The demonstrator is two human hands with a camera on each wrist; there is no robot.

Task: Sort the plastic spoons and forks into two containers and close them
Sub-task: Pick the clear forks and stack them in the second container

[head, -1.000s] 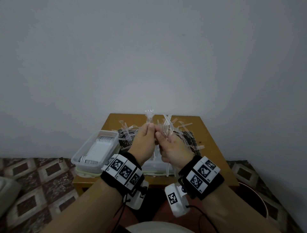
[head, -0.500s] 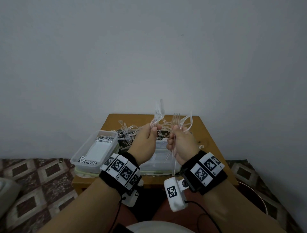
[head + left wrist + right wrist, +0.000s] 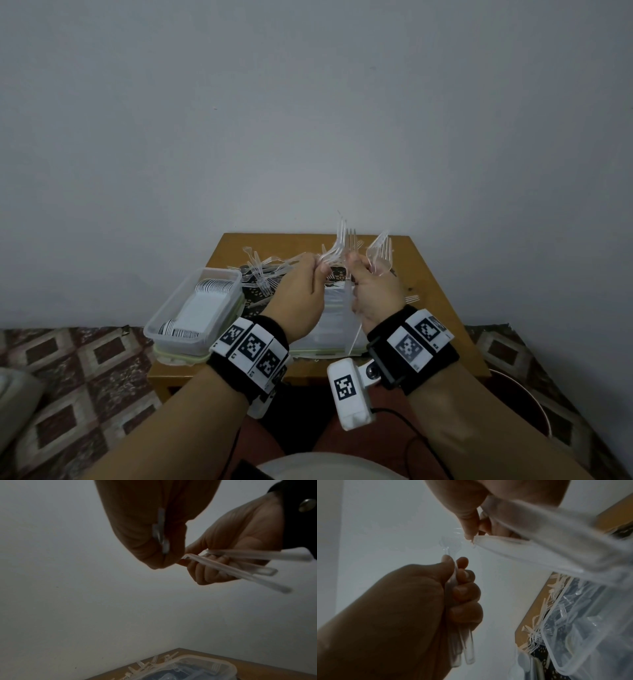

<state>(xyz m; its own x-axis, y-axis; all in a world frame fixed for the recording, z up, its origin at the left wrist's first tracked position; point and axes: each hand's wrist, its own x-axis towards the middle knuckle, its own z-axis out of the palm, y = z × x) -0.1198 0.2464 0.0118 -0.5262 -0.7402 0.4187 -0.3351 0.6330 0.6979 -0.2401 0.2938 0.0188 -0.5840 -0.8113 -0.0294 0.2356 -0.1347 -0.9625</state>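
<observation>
My left hand (image 3: 318, 269) is raised over the table and grips a few clear plastic utensils (image 3: 337, 245) by their handles, heads pointing up. In the right wrist view the left hand (image 3: 458, 577) holds those handles (image 3: 467, 651). Just to its right, my right hand (image 3: 359, 267) grips a bunch of clear forks and spoons (image 3: 380, 255); their handles (image 3: 243, 568) stick out below the fist. A clear container (image 3: 161, 337) at the table's left holds stacked white spoons (image 3: 214, 286). A second clear container (image 3: 322, 351) lies under my hands.
Loose clear forks (image 3: 262, 274) lie in a pile at the back of the small wooden table (image 3: 442, 315), on a dark patterned mat. A grey wall stands right behind. A patterned floor (image 3: 68, 377) surrounds the table.
A second ago both hands met at one bunch. My left hand has since drawn off a few utensils and lifted them, while the right hand keeps the rest.
</observation>
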